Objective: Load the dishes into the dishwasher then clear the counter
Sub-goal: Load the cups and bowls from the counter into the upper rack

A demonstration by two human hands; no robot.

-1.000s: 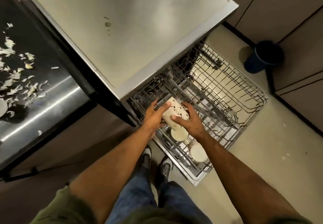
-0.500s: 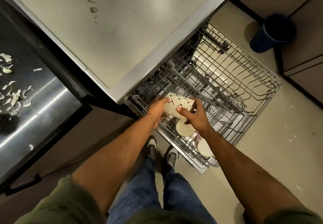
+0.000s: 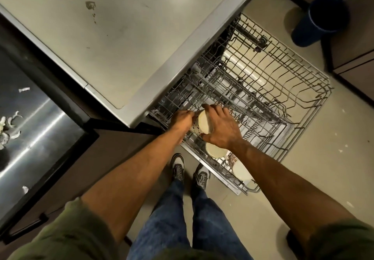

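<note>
The left hand point(image 3: 181, 120) and the right hand point(image 3: 221, 130) both hold a patterned cup point(image 3: 203, 125), bottom up, at the 9 o'clock corner of the dishwasher rack point(image 3: 299, 105). Left fingers curl round its side, and the right thumb and fingers squeeze it tight. Two more cups point(image 3: 215, 150) sit at its 5 o'clock.

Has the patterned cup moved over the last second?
Yes. Against the rack, the patterned cup has turned from sideways to base-up, staying just beyond the two upturned cups; left hand and right hand hold it.
</note>
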